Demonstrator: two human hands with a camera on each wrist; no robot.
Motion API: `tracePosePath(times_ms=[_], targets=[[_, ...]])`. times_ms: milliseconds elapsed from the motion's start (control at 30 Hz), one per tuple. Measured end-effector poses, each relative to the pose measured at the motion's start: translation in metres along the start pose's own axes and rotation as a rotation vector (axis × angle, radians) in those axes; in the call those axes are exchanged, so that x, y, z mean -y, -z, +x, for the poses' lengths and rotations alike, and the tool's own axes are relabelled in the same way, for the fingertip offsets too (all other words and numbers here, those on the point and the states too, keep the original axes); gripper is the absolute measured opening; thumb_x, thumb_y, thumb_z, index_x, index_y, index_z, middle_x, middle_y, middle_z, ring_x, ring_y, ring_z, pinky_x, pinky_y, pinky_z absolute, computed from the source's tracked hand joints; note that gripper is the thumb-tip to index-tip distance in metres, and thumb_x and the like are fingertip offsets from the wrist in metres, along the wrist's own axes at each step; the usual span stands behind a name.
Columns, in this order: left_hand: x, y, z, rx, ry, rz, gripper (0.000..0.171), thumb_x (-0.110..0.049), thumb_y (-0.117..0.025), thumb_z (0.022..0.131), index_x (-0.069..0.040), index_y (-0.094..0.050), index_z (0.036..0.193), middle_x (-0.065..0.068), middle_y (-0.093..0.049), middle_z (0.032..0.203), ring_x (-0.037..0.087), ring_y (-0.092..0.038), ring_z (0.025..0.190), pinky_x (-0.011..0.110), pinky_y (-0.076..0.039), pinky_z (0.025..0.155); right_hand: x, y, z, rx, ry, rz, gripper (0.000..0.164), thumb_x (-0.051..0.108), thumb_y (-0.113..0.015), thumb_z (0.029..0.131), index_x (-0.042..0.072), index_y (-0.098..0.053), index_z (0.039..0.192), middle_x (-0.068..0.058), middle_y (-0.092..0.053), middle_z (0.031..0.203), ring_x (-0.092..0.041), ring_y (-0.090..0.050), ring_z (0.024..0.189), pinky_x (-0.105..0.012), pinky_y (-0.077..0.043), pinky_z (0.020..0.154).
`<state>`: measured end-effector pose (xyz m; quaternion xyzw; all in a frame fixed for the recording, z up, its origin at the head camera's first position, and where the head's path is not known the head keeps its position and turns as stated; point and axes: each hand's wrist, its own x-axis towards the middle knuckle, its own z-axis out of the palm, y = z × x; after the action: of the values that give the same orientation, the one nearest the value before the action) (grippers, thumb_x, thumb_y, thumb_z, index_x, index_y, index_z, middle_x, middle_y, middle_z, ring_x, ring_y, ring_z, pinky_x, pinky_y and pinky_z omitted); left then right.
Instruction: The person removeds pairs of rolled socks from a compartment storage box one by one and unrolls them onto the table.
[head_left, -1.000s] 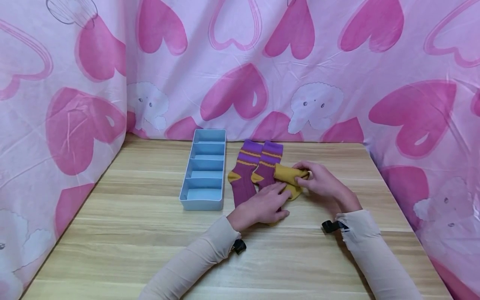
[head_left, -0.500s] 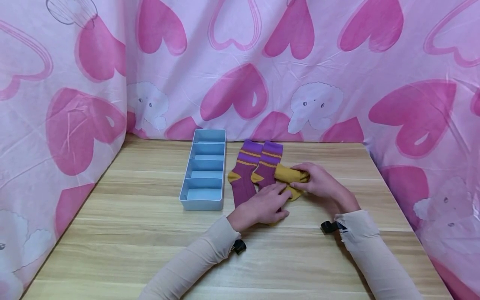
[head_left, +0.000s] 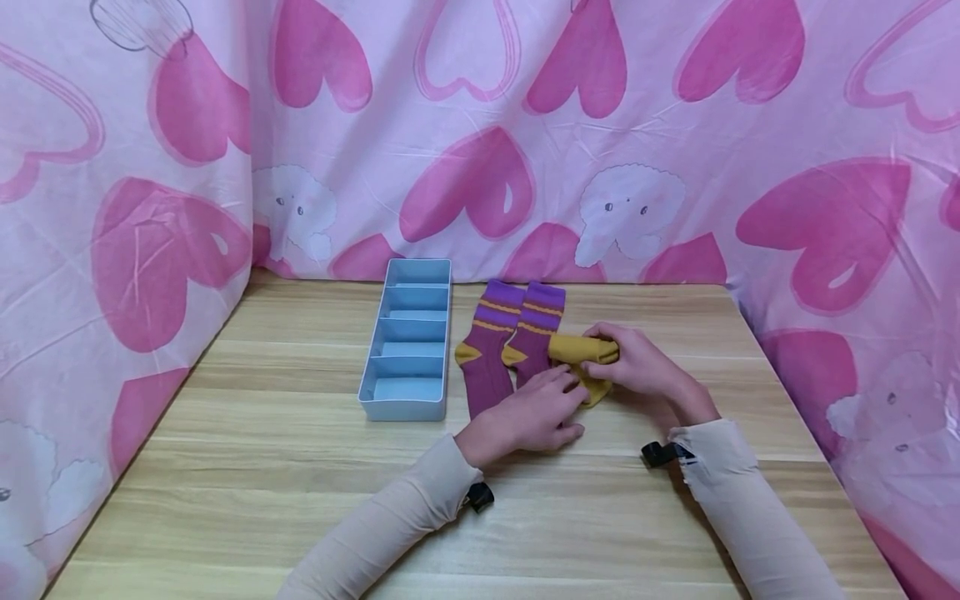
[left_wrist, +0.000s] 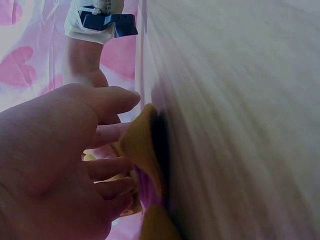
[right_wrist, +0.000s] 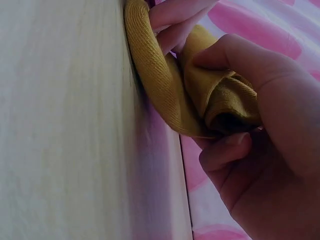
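Observation:
My right hand [head_left: 639,360] pinches a mustard-yellow sock [head_left: 574,347], whose far end is rolled up. In the right wrist view the coiled end of the yellow sock [right_wrist: 227,102] sits between thumb and fingers. My left hand [head_left: 534,410] rests with extended fingers on the near, flat part of it, and covers the lower ends of the purple socks. Two striped purple socks with yellow heels, a left one [head_left: 489,375] and a right one [head_left: 543,312], lie side by side on the table. In the left wrist view yellow toes [left_wrist: 142,140] show beside the left fingers.
A light blue divided box [head_left: 405,408] with several compartments stands left of the socks. The wooden table [head_left: 225,467] reaches back to a pink heart-patterned curtain [head_left: 480,200], which also hangs along both sides.
The rolled end of the yellow sock has turned slightly and come a little nearer, with the right hand still holding it. The left hand has shifted slightly right.

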<state>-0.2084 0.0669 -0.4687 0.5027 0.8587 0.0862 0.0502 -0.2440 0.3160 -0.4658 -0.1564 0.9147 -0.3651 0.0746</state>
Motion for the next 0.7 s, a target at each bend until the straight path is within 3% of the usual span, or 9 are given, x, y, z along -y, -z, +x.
tracePosePath(times_ms=[200,367,567,700], targets=[[0.000,-0.002,-0.001,-0.004,0.009,-0.035,0.047,-0.044,-0.066,0.107,-0.015,-0.058,0.142,0.012,-0.048,0.160,0.025,-0.046,0.151,0.038,-0.037,0.129,-0.005,-0.001,0.000,0.018,0.003,0.077,0.036,0.027,-0.083,0.098,0.017,-0.068,0.129,-0.007,-0.071,0.113,-0.024,-0.065,0.100,-0.028,-0.057,0.085],[0.001,-0.005,-0.002,0.007,0.023,-0.043,0.051,-0.049,-0.066,0.106,-0.017,-0.054,0.143,0.015,-0.043,0.165,0.027,-0.044,0.154,0.042,-0.039,0.127,-0.009,0.000,0.001,0.025,-0.011,0.057,0.037,0.030,-0.083,0.098,0.015,-0.071,0.130,-0.007,-0.072,0.112,-0.023,-0.065,0.100,-0.028,-0.056,0.086],[0.002,-0.004,-0.003,0.001,0.006,-0.002,0.055,-0.056,-0.067,0.104,-0.019,-0.055,0.144,0.010,-0.050,0.157,0.024,-0.049,0.147,0.042,-0.044,0.122,-0.011,0.000,0.001,-0.046,-0.023,-0.003,0.053,0.033,-0.083,0.098,0.011,-0.063,0.141,-0.009,-0.071,0.129,-0.027,-0.066,0.118,-0.036,-0.054,0.098],[0.002,-0.003,-0.003,0.006,0.011,-0.015,0.056,-0.056,-0.068,0.102,-0.020,-0.056,0.145,0.011,-0.049,0.158,0.024,-0.049,0.146,0.043,-0.045,0.121,-0.012,-0.001,0.002,-0.092,-0.005,-0.014,0.043,0.028,-0.083,0.098,0.011,-0.063,0.132,-0.009,-0.071,0.127,-0.028,-0.065,0.118,-0.041,-0.052,0.099]])
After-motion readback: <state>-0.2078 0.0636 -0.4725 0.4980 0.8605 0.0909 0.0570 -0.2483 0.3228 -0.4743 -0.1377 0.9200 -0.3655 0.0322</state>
